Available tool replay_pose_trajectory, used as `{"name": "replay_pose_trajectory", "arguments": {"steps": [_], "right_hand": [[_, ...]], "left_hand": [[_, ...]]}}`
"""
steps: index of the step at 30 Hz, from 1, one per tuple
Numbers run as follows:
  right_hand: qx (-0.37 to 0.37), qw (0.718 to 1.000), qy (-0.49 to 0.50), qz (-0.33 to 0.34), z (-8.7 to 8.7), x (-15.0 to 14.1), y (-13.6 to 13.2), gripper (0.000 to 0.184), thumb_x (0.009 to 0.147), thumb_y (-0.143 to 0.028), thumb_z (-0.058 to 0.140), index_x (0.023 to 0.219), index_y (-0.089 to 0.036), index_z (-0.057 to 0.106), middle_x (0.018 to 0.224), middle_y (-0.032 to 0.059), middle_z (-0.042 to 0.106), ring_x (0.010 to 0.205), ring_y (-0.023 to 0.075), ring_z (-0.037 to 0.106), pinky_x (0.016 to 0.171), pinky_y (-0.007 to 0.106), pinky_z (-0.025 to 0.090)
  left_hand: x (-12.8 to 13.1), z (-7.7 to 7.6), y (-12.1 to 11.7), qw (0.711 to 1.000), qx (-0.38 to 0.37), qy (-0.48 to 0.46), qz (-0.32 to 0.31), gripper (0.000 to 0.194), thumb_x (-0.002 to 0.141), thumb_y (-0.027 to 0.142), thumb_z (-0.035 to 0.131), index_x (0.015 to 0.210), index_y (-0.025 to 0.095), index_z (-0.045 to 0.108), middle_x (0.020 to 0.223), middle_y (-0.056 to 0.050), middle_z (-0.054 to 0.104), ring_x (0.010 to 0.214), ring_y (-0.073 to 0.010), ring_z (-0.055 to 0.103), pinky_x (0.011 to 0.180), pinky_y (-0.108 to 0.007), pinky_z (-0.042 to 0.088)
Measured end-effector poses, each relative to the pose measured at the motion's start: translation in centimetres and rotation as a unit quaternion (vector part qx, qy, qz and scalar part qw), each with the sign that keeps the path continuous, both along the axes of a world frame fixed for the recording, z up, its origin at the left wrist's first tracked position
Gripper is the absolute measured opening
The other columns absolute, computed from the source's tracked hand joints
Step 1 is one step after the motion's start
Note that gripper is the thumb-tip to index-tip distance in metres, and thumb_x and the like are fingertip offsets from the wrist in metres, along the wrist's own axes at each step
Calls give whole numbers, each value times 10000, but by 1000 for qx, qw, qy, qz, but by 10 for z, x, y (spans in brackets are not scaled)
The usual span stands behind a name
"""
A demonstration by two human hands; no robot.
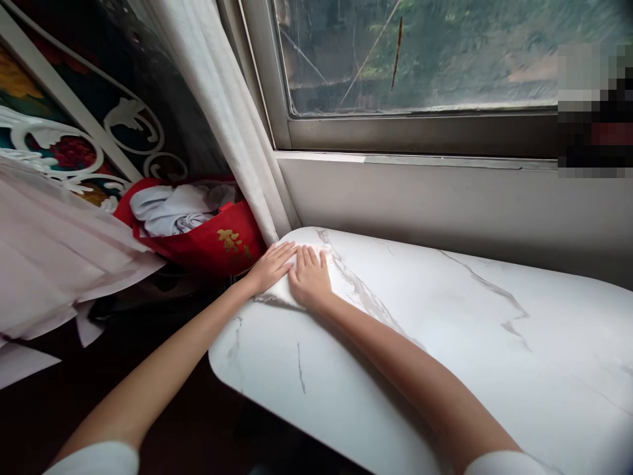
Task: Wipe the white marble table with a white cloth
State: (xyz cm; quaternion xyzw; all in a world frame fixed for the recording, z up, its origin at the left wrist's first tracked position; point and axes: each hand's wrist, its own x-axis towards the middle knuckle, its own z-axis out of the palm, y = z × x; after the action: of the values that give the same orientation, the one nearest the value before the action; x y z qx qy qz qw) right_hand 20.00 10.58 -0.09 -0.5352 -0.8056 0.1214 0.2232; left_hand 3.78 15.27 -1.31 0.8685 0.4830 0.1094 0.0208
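My left hand (pixel 271 267) lies flat on a white cloth (pixel 281 292) near the far left corner of a white marble-patterned table (pixel 420 297). Beside it, my right hand (pixel 311 276) presses down on the same cloth with its fingers stretched out. The two hands almost touch. Parts of the cloth show between and below them; the rest is hidden under the palms. Neither hand is wrapped around anything.
A red bag (pixel 208 244) with white fabric (pixel 173 208) in it stands left of the table. A pale curtain (pixel 212 86) hangs beside the window (pixel 420 59). Pink fabric (pixel 54 244) drapes at the left by a white ornate metal frame (pixel 133 125). A wall borders the table's far edge.
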Motion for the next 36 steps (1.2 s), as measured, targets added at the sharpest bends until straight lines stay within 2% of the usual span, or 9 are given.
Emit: {"name": "replay_pose_trajectory", "arguments": {"steps": [4,7,11,15,18,21,28,32,36], "right_hand": [[19,997,-38,-61,-5,32,57,575,921,-297,253,1420,-12,264,1484,145,280,1376,220,199,1118,424,49],[24,994,-56,-92,-6,61,80,569,917,-298,266,1415,-21,285,1481,146,290,1372,218,210,1114,410,66],[32,990,-65,-121,-7,86,85,559,921,-300,255,1411,-37,302,1474,144,308,1365,214,225,1108,402,82],[31,989,-74,-125,-7,94,71,561,919,-295,267,1417,-38,290,1482,152,286,1370,222,212,1107,406,77],[31,990,-79,-115,-6,97,50,558,920,-288,264,1419,-38,286,1485,157,276,1375,228,203,1110,413,75],[37,991,-87,-93,-6,102,18,560,921,-287,267,1421,-36,281,1488,160,267,1381,233,187,1115,421,81],[33,996,-83,-13,-2,119,-92,567,932,-298,253,1439,-45,234,1507,141,194,1397,252,110,1135,468,74],[12,997,-63,42,1,136,-162,596,937,-327,262,1471,-119,100,1525,74,82,1402,251,33,1145,501,68],[-15,997,-44,66,4,155,-212,673,933,-362,290,1457,-204,-102,1524,30,34,1400,255,25,1145,525,68]], "left_hand": [[49,2,66,1000,1,23,-2,484,927,273,293,1391,153,358,1468,-83,318,1364,-194,241,1113,-427,141],[85,2,92,1000,6,28,-6,475,931,267,312,1392,165,358,1469,-78,320,1364,-193,243,1113,-418,142],[114,2,99,1000,8,27,-14,478,941,273,313,1401,148,341,1471,-88,316,1364,-195,239,1119,-411,124],[122,3,83,999,8,21,-23,470,949,274,289,1407,175,326,1485,-68,289,1373,-183,215,1122,-416,119],[123,4,58,999,11,20,-31,475,950,273,278,1409,157,319,1490,-79,274,1379,-191,197,1124,-420,111],[125,4,22,999,23,20,-28,486,946,274,273,1406,124,321,1484,-101,281,1378,-210,199,1124,-437,117],[129,4,-105,998,55,-7,-26,511,937,256,248,1428,121,287,1470,-116,306,1378,-248,194,1124,-496,132],[134,6,-176,995,54,-36,-69,580,932,266,293,1479,196,114,1493,-76,247,1380,-264,172,1123,-529,152],[143,10,-218,992,29,-39,-113,658,918,278,332,1480,203,0,1496,-67,214,1374,-285,176,1118,-543,194]]}}
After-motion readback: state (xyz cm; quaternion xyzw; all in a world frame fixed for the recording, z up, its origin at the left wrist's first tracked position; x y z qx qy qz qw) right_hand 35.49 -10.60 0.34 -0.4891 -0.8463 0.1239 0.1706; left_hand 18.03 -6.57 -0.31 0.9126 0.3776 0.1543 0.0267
